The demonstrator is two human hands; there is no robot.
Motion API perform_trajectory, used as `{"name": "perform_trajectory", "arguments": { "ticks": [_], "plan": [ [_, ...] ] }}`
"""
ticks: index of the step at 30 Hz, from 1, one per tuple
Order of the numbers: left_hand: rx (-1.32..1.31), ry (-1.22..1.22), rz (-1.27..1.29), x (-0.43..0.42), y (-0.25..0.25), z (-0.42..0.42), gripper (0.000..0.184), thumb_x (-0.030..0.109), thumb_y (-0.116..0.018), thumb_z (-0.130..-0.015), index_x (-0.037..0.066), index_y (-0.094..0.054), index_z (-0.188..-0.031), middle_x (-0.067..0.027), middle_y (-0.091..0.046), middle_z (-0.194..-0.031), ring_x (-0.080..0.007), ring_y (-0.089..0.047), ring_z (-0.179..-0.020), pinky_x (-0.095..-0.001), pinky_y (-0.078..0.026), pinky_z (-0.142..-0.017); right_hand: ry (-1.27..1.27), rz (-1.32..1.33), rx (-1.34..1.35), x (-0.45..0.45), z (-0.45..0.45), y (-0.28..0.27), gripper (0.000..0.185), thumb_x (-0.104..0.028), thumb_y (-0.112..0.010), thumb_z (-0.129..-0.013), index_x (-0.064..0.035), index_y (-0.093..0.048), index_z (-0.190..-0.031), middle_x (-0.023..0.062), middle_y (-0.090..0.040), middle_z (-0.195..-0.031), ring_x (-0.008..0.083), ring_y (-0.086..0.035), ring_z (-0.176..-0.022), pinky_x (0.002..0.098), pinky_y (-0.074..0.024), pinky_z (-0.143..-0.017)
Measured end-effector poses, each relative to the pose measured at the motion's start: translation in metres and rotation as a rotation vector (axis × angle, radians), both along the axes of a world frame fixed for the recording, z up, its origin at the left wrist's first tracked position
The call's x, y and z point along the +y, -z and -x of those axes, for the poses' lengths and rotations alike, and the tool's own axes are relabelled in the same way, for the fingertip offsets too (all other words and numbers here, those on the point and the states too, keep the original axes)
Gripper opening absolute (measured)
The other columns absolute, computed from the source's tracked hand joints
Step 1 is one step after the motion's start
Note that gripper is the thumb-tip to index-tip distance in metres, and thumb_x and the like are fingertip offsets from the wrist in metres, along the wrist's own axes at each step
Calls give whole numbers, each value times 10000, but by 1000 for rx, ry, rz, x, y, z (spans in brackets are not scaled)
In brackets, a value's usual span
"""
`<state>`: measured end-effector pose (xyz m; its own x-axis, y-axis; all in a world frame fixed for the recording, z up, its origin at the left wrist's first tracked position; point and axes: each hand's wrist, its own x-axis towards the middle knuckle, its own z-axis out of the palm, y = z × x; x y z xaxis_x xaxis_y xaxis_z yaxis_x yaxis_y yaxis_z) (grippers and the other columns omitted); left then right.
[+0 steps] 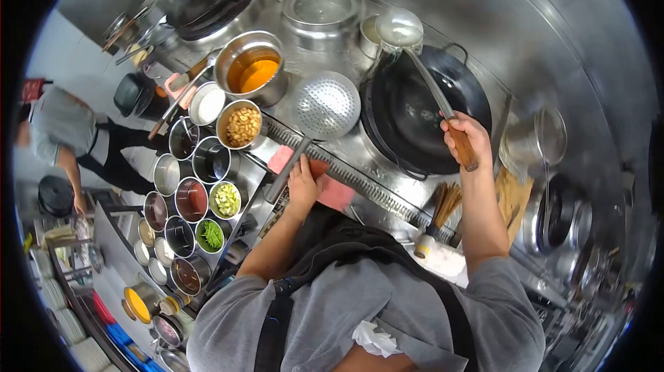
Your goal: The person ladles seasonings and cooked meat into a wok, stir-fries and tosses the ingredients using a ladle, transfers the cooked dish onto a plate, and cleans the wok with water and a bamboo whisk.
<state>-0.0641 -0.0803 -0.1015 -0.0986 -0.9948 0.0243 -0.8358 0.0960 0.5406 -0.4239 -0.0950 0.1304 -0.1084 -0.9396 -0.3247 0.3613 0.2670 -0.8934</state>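
Note:
My right hand (467, 141) is closed around the wooden handle of a ladle (434, 81). The ladle's metal bowl hangs at the far rim of a black wok (436, 109), with liquid running off it. My left hand (304, 185) lies at the counter's front edge, fingers stretched out, beside the dark handle of a perforated skimmer (326, 105). Its fingertips seem to touch that handle; the underside of the hand is hidden. A pink cloth (337, 194) is spread next to and partly under this hand.
Left stand a pot of orange liquid (257, 76), a pot of nuts (242, 127), chopped green pieces (225, 200) and several sauce pots. A bamboo brush (440, 213) lies near my right forearm. At the back is a lidded pot (323, 8). Another person (69, 130) stands far left.

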Motion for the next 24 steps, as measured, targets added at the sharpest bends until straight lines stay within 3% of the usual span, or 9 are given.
{"name": "perform_trajectory", "arguments": {
  "ticks": [6, 8, 9, 11, 14, 18, 20, 22, 24],
  "plan": [
    [59, 103, 296, 13, -51, 29, 723, 113, -669, -742, -51, -323, -1355, -270, -502, -1226, -427, -476, -1157, -485, -399, -971, 72, -83, 136, 59, 38, 9, 252, -127, -588, -761, 31, -568, -956, 68, -583, -723, 141, -532, -487, 255, -361, -380],
    [320, 175, 204, 29, -88, 56, 626, 113, -668, -771, -66, -397, -1306, -249, -555, -1174, -394, -529, -1115, -446, -427, -952, 45, -89, 157, 70, 63, 34, 270, -125, -593, -746, 40, -575, -959, 82, -604, -742, 172, -566, -534, 279, -417, -453],
    [412, 273, 206, 37, -99, 67, 583, 106, -646, -774, -74, -425, -1283, -265, -547, -1172, -397, -524, -1107, -445, -416, -958, -25, -48, 605, 76, 74, 50, 296, -121, -589, -739, 40, -582, -987, 119, -625, -777, 220, -601, -600, 312, -452, -527],
    [613, 389, -194, 62, -125, 91, 469, 127, -654, -809, 13, -523, -1245, -158, -652, -1025, -238, -644, -889, -333, -511, -793, -28, -28, 1339, 96, 68, 54, 417, -123, -590, -741, 21, -557, -1131, 229, -647, -900, 360, -640, -844, 419, -498, -753],
    [830, 654, -643, 90, -133, 124, 446, 151, -648, -869, 5, -507, -1267, -81, -640, -1055, -152, -608, -948, -282, -493, -808, -44, -143, 1526, 129, 47, 56, 480, -141, -598, -765, 17, -510, -1209, 261, -632, -948, 402, -610, -926, 467, -482, -822],
    [1127, 521, -1284, 102, -142, 179, 424, 248, -620, -886, 14, -517, -1225, -119, -633, -1059, -222, -613, -1007, -340, -497, -840, 24, -201, 1309, 138, 20, 88, 357, -235, -556, -819, 3, -539, -1084, 256, -636, -902, 425, -607, -886, 484, -472, -828],
    [1354, 335, -1626, 94, -143, 199, 375, 268, -565, -897, 32, -508, -1183, -118, -640, -1025, -258, -609, -1028, -378, -490, -850, 153, 72, 1171, 140, -2, 80, 340, -253, -554, -862, 10, -616, -1068, 216, -647, -931, 397, -620, -876, 450, -482, -808],
    [1450, 185, -1431, 76, -144, 209, 335, 181, -572, -870, 38, -500, -1165, -84, -630, -915, -211, -627, -859, -324, -512, -708, 198, 341, 1072, 149, -12, 59, 286, -194, -565, -875, 15, -636, -1057, 195, -650, -932, 350, -637, -841, 389, -499, -769],
    [1398, 257, -1386, 44, -107, 194, 318, 98, -568, -815, 46, -508, -1123, -44, -573, -765, -150, -569, -637, -269, -461, -510, 222, 300, 1021, 171, -8, 45, 273, -172, -573, -872, 18, -637, -1057, 192, -649, -926, 331, -641, -829, 367, -500, -755]
  ]
}}
